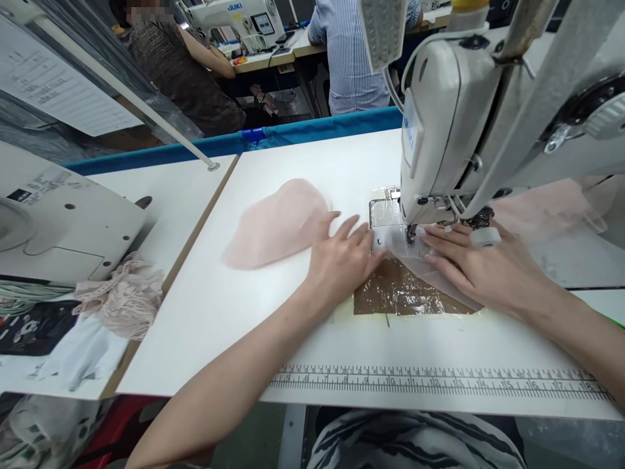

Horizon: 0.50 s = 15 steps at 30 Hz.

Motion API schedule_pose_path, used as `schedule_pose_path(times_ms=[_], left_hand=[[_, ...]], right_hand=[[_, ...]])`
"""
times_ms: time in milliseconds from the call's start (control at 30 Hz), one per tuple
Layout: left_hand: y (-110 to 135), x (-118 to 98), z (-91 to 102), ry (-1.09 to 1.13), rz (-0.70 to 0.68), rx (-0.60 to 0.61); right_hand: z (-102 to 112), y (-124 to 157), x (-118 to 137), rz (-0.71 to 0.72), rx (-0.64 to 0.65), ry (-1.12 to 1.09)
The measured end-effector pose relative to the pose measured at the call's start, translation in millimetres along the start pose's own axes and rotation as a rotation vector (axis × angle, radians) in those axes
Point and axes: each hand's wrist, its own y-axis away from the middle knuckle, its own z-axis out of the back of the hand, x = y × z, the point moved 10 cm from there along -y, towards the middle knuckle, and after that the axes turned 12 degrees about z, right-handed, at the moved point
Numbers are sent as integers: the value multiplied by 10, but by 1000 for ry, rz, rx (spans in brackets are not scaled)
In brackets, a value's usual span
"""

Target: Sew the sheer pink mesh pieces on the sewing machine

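My left hand [342,257] is spread on the white table, left of the sewing machine's needle plate [383,215]. Just beyond its fingertips lies a pale pink fabric piece [280,225], its outline blurred. My right hand [488,267] rests flat, fingers stretched out, on a sheer whitish fabric piece [439,277] beside the presser foot [411,233]. One end of that sheer piece reaches the foot, and part of it is hidden under my right hand. The sewing machine [439,124] stands over the fabric. Brown tape [400,290] covers the table in front of the plate.
More pink fabric [541,208] lies behind my right hand. A printed ruler [390,381] runs along the table's front edge. At left are a second machine [63,215] and a bundle of beige cords [124,293]. Two people sit beyond the blue cloth edge [317,130].
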Motion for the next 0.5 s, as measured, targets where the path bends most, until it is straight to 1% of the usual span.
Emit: schedule_pose_path(times_ms=[33,67,133,167,233,267,300,333,433,467,500], left_hand=[[1,22,71,-16,26,-45],[12,-2,148,-3,30,-98],[53,-161,252,98,-31,-162],[74,-269,259,178,-85,-151],[113,-481,152,273,-215,-15],[124,-521,105,287,-249,39],[121,-505,74,274,-253,70],[99,-431,67,241,-222,73],[-2,-50,187,74,3,-41],[-15,20,239,59,51,-72],[-19,29,275,88,62,-83]], right_hand=[[51,3,-2,-1,-20,17],[109,8,-9,-4,-52,34],[166,17,-17,7,-88,56],[156,18,-4,36,-82,67],[96,23,31,108,-42,101],[61,31,37,132,-16,111],[32,41,29,138,8,111],[18,53,10,127,24,100],[6,80,-28,81,61,53],[11,83,-19,79,65,51],[13,83,-5,80,69,58]])
